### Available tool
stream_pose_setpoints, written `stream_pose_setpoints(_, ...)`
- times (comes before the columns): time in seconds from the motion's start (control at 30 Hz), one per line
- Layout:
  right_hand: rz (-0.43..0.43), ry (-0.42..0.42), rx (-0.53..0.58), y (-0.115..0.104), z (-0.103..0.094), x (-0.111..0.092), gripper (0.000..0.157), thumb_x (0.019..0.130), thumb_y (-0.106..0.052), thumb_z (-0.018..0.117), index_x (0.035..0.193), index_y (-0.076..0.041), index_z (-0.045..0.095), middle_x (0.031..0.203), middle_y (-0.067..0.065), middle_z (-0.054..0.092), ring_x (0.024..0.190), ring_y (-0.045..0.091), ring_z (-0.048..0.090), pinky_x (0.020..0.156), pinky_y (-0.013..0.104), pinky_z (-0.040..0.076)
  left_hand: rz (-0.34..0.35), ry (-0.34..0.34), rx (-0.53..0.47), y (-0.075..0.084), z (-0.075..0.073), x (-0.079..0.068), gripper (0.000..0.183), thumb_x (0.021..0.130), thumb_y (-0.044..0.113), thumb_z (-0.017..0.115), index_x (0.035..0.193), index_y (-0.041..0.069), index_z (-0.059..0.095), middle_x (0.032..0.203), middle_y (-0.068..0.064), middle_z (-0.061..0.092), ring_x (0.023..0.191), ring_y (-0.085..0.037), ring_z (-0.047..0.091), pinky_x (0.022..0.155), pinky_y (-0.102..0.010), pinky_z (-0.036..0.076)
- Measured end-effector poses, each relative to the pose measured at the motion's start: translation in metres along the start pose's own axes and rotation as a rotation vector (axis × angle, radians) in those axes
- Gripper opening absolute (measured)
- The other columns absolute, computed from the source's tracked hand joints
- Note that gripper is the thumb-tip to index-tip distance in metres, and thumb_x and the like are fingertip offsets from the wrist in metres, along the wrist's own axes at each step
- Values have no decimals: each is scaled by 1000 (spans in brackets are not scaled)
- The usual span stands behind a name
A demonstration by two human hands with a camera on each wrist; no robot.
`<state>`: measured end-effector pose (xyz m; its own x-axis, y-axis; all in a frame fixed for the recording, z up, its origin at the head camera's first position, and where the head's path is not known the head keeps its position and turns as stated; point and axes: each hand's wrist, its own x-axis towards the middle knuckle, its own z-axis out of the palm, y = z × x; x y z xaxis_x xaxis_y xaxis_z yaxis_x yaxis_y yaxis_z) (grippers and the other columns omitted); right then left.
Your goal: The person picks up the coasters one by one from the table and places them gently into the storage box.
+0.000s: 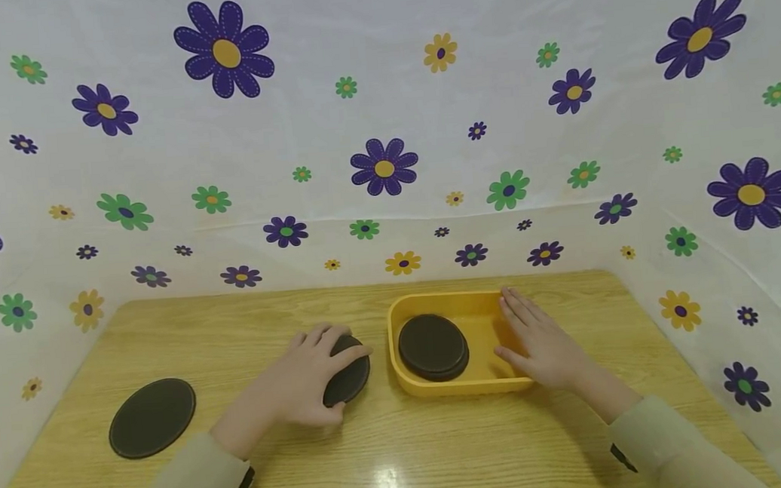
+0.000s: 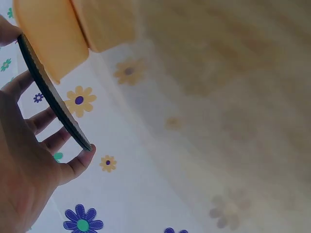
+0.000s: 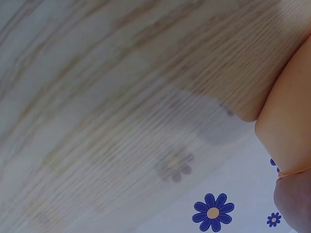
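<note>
My left hand (image 1: 305,378) holds a round black coaster (image 1: 348,379) by its edges, thumb and fingers spread around it, just left of a yellow tray (image 1: 367,394). In the left wrist view the coaster (image 2: 53,97) appears edge-on, thin and tilted. Inside the tray, at its left end, black coasters (image 1: 431,345) lie stacked; how many is hard to tell. My right hand (image 1: 550,350) rests over the tray's right end with fingers fairly straight. Only a fingertip (image 3: 294,199) of it shows beside the tray wall (image 3: 286,121) in the right wrist view.
Another black coaster (image 1: 152,418) lies flat on the wooden table (image 1: 446,459) at the left. White cloth with printed flowers (image 1: 381,108) stands around the table's back and sides.
</note>
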<state>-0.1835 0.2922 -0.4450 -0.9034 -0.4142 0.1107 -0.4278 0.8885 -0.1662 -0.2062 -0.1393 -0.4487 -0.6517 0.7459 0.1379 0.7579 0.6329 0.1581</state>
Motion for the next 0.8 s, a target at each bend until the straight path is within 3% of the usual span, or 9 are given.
stream_pose_setpoints(0.4,2,14,6,1,3,0,82,107,-40,55,162,13,25,173,31,18,161,49,19,135,47,11,55,4,56,10,-14,39,83,75,46,77,154,32,54,157,-14,46,140,-38,46,107,-62,46)
stream_pose_setpoints(0.8,3,9,0,2,3,0,82,106,-39,56,162,13,27,173,30,18,161,49,20,133,52,17,114,-37,104,28,-20,81,79,80,51,71,155,37,50,157,-13,45,137,-33,46,107,-55,45)
